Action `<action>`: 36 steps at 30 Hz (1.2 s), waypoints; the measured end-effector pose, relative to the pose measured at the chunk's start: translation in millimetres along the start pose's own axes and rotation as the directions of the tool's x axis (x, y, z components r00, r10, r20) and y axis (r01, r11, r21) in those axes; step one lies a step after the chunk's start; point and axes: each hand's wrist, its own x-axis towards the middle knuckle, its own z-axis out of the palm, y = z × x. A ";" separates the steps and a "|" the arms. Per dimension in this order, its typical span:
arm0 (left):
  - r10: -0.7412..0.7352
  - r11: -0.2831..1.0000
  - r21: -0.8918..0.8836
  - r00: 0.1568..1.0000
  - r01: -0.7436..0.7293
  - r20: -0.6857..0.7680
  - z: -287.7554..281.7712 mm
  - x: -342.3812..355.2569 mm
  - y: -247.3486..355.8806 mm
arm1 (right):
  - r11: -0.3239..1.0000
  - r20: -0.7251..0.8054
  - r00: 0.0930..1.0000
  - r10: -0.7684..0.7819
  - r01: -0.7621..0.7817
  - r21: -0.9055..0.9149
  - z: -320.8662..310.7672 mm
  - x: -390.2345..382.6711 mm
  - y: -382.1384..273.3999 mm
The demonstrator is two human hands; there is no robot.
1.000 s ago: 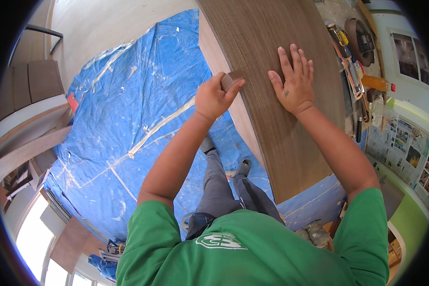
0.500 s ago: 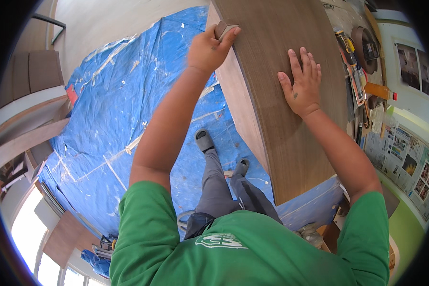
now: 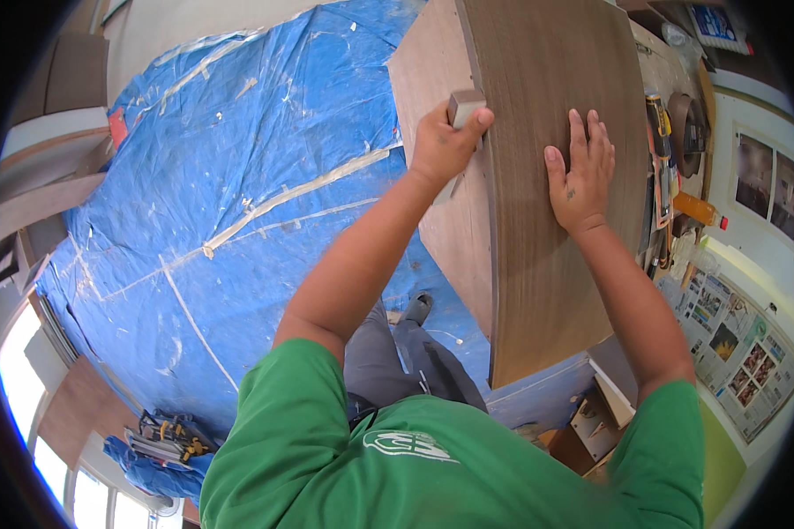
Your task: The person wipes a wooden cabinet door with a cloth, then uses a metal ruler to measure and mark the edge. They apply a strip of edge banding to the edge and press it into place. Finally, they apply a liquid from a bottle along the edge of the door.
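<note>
My left hand (image 3: 443, 148) is closed around a block-shaped brown and pale piece, which looks like a sanding block (image 3: 466, 106). It is held against the left long edge of a brown wood-grain box or cabinet (image 3: 538, 282), beside the paler side panel (image 3: 454, 238). My thumb lies along the block near the edge; the fingers wrap its far side and are partly hidden. My right hand (image 3: 582, 181) rests flat on the brown top, fingers extended and pointing away, holding nothing.
A blue tarp (image 3: 309, 256) with tape strips covers the floor to the left. Right of the cabinet lie tools (image 3: 660, 132), a tape roll (image 3: 686, 123) and an orange bottle (image 3: 700, 210). Clamps (image 3: 172, 432) lie at lower left. Newspaper (image 3: 737, 344) covers the right wall's lower part.
The view has shifted and turned a little. My left hand and the block appear lower and farther right, still at the cabinet's left edge. The right hand stays flat on the top.
</note>
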 end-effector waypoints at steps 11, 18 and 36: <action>0.041 0.999 0.028 0.997 -0.039 -0.068 -1.3 -3.9 -24.2 | 1.000 0.021 1.000 -0.001 0.001 0.004 -1.8 0.4 -1.4; 0.045 0.998 0.038 0.996 -0.043 -0.071 -7.0 17.2 0.5 | 1.000 0.014 1.000 0.002 -0.002 0.024 -3.5 2.7 -3.2; -0.165 0.976 -0.129 0.983 0.175 0.087 -18.1 7.2 3.3 | 0.998 -0.009 0.999 -0.048 0.049 0.038 -5.5 4.0 -3.1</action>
